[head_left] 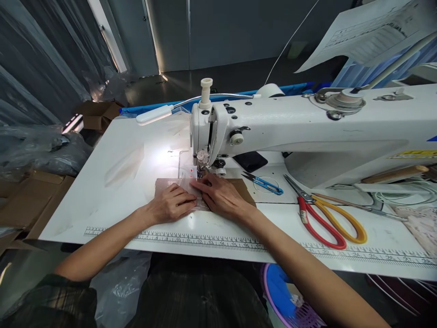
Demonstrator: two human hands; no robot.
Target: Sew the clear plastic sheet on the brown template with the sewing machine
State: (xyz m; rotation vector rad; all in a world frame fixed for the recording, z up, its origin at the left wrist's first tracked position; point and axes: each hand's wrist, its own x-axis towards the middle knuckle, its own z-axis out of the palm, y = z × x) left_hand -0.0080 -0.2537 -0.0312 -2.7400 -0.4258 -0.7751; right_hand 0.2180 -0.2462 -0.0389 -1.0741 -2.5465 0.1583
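A piece of sheer, pale material [187,183] lies under the needle area of a white sewing machine [273,120]. Beneath it is a brown sheet [246,191], partly covered by both hands. My left hand [175,203] rests on the material from the left, palm down, fingers lying side by side; its thumb is hidden. Close to the presser foot [200,171], my right hand [221,195] lies on the material's right side with fingers stretched and somewhat apart. The edge between the hands is too small to make out. A small pale fabric flower [202,156] hangs at the needle head.
Right of my right hand lie blue thread snips [268,184] and large scissors [327,214] with red and yellow handles. A lit lamp [155,115] hangs over the table's left half. A printed ruler [205,239] runs along the front edge. Cardboard boxes [32,200] stand at left.
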